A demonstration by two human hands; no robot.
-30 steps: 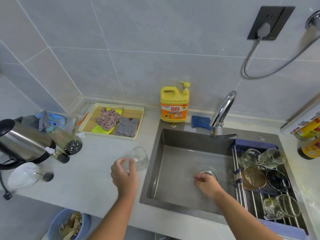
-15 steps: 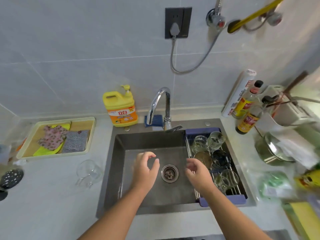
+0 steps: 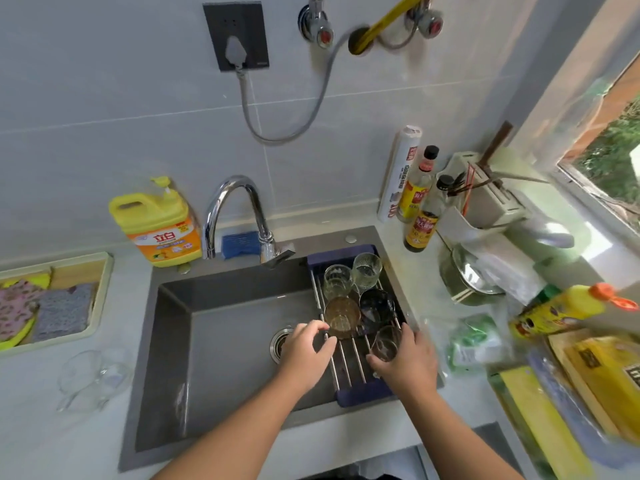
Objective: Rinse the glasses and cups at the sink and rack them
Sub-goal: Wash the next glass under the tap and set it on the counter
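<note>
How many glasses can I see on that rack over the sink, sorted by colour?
Clear: 3, the plain glass, the ribbed glass and the held glass in the right hand
Amber: 1, the amber glass
Dark: 1, the dark glass
Total: 5 in sight

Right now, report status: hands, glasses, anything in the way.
Right hand grips clear glass at rack. Left hand at amber glass, grip unclear. Spare glass on counter, left of sink. Nothing blocks rack's near end.
</note>
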